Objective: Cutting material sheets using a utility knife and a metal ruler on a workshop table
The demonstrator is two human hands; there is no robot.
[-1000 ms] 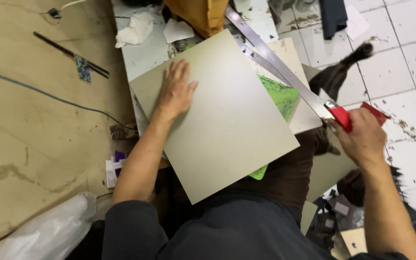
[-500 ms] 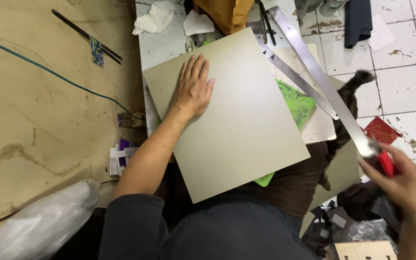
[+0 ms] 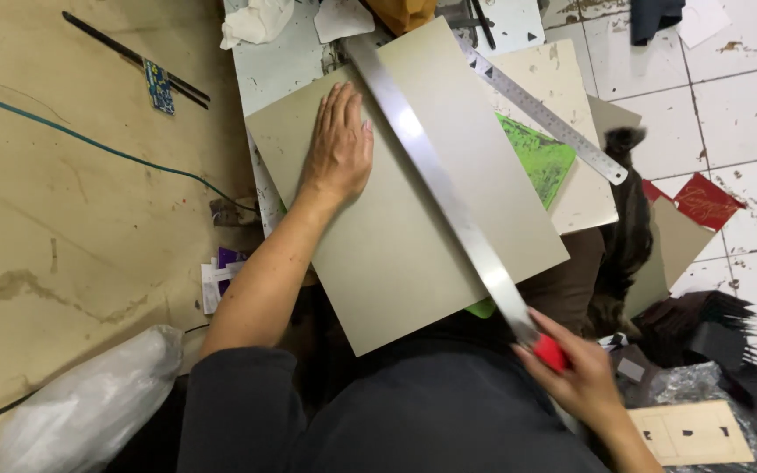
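A large grey-beige board (image 3: 422, 236) lies tilted in front of me on the work surface. My left hand (image 3: 338, 145) rests flat on its upper left part, fingers together and pointing away. My right hand (image 3: 576, 377) grips the red handle end (image 3: 549, 352) of a long metal straightedge (image 3: 435, 180), which lies diagonally across the board from the top middle down to the lower right. A second, shorter steel ruler (image 3: 543, 112) lies on another pale board (image 3: 562, 105) to the right, next to a green sheet (image 3: 536, 158).
Brown paper (image 3: 72, 236) covers the floor on the left, with a blue cable (image 3: 89, 140) and a dark stick (image 3: 133, 57). A clear plastic bag (image 3: 81, 407) sits lower left. White tiles, a red card (image 3: 703, 201) and dark scraps (image 3: 711, 324) lie on the right.
My right hand has swung the long straightedge from the right side onto the grey board, so it now lies across it. The left hand stays pressed on the board.
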